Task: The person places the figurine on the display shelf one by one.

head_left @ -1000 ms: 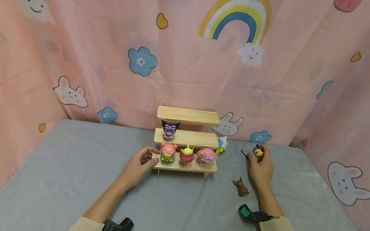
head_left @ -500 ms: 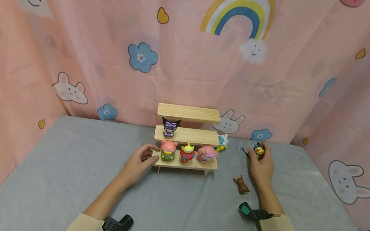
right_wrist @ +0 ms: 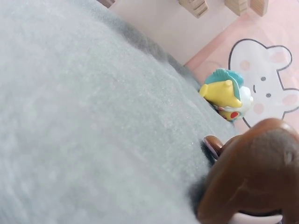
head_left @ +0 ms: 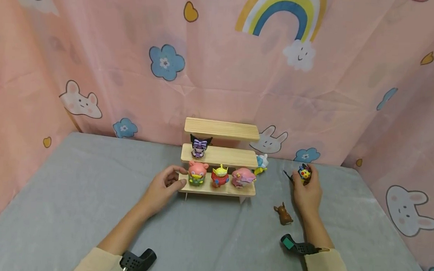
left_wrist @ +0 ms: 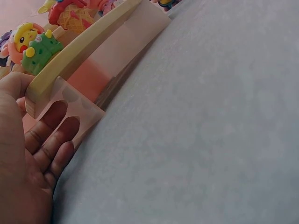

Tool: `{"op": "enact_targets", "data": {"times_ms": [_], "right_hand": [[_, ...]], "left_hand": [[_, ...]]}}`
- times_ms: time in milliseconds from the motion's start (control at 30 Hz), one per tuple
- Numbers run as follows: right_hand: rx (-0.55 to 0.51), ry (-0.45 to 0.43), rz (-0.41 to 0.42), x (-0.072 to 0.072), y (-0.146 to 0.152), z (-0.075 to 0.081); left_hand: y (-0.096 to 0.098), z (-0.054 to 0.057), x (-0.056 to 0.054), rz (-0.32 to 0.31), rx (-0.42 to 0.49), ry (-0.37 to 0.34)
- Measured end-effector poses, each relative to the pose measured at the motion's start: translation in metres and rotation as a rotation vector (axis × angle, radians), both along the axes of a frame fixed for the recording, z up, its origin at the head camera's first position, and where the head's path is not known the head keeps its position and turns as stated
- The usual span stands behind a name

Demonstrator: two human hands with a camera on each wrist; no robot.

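Note:
My left hand (head_left: 161, 191) grips the left end of a three-tier wooden display shelf (head_left: 221, 156); in the left wrist view the thumb lies on the board's end and the other fingers are by the clear side leg (left_wrist: 77, 105). On the bottom tier stand a pink figurine (head_left: 197, 174), a yellow-headed figurine in red (head_left: 220, 177) and a pink-purple figurine (head_left: 243, 178). My right hand (head_left: 307, 197) pinches a small yellow-faced figurine (head_left: 305, 173) with dark parts, partly hidden by the fingers. The right wrist view does not show that hand.
A purple-black figurine (head_left: 199, 147) stands on the middle tier. A yellow, teal and white figurine (right_wrist: 224, 95) lies beside the shelf's right side. Near my right forearm is a brown eared figurine (head_left: 283, 214). A pink patterned curtain (head_left: 220, 70) hangs behind the grey-covered table (head_left: 89, 186).
The head view has tilted down slightly, so everything sits higher in it. Both hands keep their places, the left at the shelf and the right with its figurine.

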State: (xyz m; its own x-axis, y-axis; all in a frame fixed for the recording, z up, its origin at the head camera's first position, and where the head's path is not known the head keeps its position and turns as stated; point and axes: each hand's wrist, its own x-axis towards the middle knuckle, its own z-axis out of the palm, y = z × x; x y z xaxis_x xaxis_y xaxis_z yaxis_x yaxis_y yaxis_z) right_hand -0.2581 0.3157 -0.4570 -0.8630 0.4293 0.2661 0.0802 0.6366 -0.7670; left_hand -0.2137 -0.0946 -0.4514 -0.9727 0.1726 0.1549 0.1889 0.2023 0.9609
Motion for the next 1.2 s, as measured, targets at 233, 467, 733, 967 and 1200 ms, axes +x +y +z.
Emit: {"op": "enact_targets", "data": {"times_ms": [233, 467, 733, 967, 1200], "right_hand": [[0.005, 0.0, 0.004, -0.0004, 0.0003, 0.0016], [0.0, -0.008, 0.008, -0.0009, 0.0003, 0.0024], [-0.014, -0.011, 0.01, -0.0014, 0.0007, 0.0032], [-0.005, -0.014, 0.008, -0.0015, 0.0, 0.0033], [-0.007, -0.029, 0.002, -0.0009, -0.0001, 0.0026]], "left_hand": [[-0.0003, 0.0026, -0.0001, -0.002, -0.003, 0.005], [-0.0003, 0.0041, -0.0002, 0.002, -0.01, -0.006], [-0.0009, 0.004, -0.0013, -0.004, -0.008, 0.002], [-0.0008, 0.0034, -0.0016, -0.003, -0.01, 0.002], [-0.0007, 0.003, -0.0005, 0.001, -0.017, -0.007]]}}
